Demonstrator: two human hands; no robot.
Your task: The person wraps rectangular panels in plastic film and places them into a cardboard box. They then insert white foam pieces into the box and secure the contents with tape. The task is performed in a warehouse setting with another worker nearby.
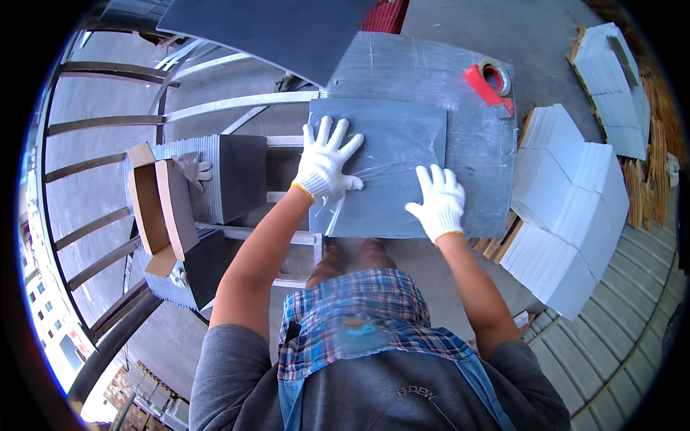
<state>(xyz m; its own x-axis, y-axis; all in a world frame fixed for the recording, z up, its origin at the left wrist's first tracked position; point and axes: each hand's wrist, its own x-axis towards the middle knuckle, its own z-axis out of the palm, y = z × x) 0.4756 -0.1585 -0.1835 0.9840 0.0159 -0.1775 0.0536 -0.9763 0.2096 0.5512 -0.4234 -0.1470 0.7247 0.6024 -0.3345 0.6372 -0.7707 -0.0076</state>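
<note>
A flat grey rectangular panel [388, 136], with wrinkled clear plastic film [392, 169] over part of it, lies on the metal-topped table [481, 194] in front of me. My left hand [329, 159], in a white knit glove, rests on the panel's left side with its fingers spread. Flat near the right front corner of the panel is my right hand [438, 202], gloved the same way, fingers apart. Neither hand grips anything. Loose strips of film hang by the left wrist at the panel's front left.
A red tape dispenser [490, 87] sits at the table's far right. Above the far left hangs a large dark panel [266, 32]. Left, on a metal frame [241, 105], stand stacked grey panels [241, 172] and an open cardboard box [149, 208]. White stacks [568, 208] stand on the right.
</note>
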